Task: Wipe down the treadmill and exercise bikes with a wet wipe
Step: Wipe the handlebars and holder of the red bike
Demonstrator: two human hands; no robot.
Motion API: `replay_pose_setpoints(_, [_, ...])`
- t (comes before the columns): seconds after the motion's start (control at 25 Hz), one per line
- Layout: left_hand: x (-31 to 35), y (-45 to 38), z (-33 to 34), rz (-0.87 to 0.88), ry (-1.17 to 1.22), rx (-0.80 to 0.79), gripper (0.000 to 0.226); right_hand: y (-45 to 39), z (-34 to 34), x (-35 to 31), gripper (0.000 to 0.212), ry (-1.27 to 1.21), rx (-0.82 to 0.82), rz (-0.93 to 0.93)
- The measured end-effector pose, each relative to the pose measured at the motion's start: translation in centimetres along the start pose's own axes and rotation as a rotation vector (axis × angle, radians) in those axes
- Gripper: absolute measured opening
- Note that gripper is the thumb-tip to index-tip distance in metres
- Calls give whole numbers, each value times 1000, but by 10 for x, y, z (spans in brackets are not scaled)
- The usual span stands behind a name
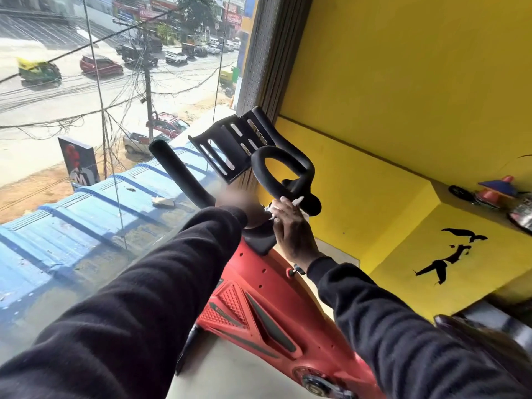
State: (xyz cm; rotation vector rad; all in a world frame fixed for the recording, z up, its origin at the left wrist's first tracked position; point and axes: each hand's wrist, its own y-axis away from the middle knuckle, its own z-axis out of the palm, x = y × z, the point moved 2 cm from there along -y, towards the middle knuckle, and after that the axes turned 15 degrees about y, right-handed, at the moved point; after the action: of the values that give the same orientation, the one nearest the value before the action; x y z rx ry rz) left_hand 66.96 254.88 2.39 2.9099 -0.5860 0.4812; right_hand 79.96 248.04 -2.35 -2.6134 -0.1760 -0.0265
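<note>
A red exercise bike stands below me, with black handlebars and a black slotted tablet holder above them. My right hand grips a white wet wipe wrapped on the lower part of the handlebar near its stem. My left hand is blurred; it sits on the left handlebar bar, and its fingers cannot be made out. Both arms wear black sleeves.
A floor-to-ceiling glass window runs along the left, close to the bike. A yellow wall and a yellow ledge with small items on top stand to the right. A grey blind hangs in the corner.
</note>
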Motion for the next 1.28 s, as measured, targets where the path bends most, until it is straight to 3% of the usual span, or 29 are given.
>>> replay_pose_setpoints(0.08, [1,4,0,0,0,29,58,-3,-8,12,40,-34,83,-101])
replay_pose_setpoints(0.24, [6,13,-3,-17,-52,77,54,-59,-17,46,24,-125,176,49])
replay_pose_setpoints(0.44, [20,14,2,-101,-75,152,56,-80,2,60,23,-143,130,-350])
replay_pose_setpoints(0.6, [43,16,22,-182,-65,162,55,-79,9,83,19,-148,237,-725])
replay_pose_setpoints(0.8, [61,18,33,-264,-96,194,52,-132,17,59,26,-109,100,-792])
replay_pose_setpoints(1.0, [63,12,30,-372,-100,115,45,-118,19,85,28,-206,87,-1140])
replay_pose_setpoints(1.16, [64,3,28,-512,22,107,60,-156,16,67,23,-119,77,-789])
replay_pose_setpoints(1.28, [64,5,28,-510,24,107,61,-146,20,68,29,-212,103,-842])
